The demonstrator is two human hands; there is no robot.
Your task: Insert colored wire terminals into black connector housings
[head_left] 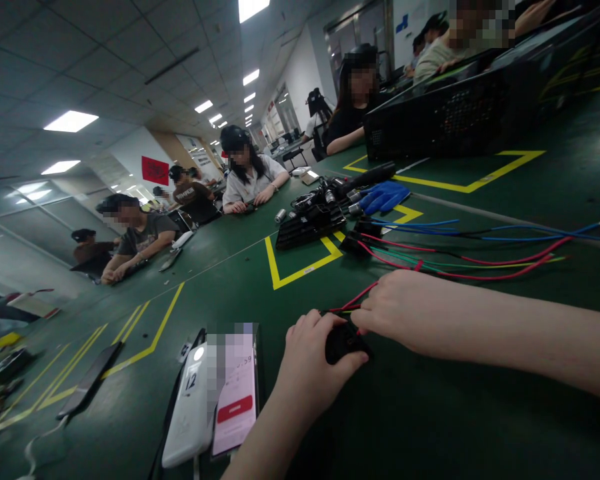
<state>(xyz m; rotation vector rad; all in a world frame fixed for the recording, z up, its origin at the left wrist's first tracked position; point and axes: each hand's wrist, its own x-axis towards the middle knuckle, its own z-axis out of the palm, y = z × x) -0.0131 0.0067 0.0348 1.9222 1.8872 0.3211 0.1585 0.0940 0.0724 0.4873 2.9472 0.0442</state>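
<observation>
Gripping blk. component [347, 343] by its sides w/ L hand [307, 363] at green table [220, 293], right of phone [241, 385]; pinching at its edge w/ R hand [405, 310], prob. on red wire [356, 297] (tips partly hidden). Likely handling light & stiff, flexing only at wire; best holding by side walls. Reading "12" on wht. device [187, 407], "59" on phone scrn. [234, 430]

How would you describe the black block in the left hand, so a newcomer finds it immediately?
On the green table, look right of the white device marked 12, to the left hand. The black block is there, partly covered by that hand. Unlike the black parts lying near the blue glove, it is held.
</observation>
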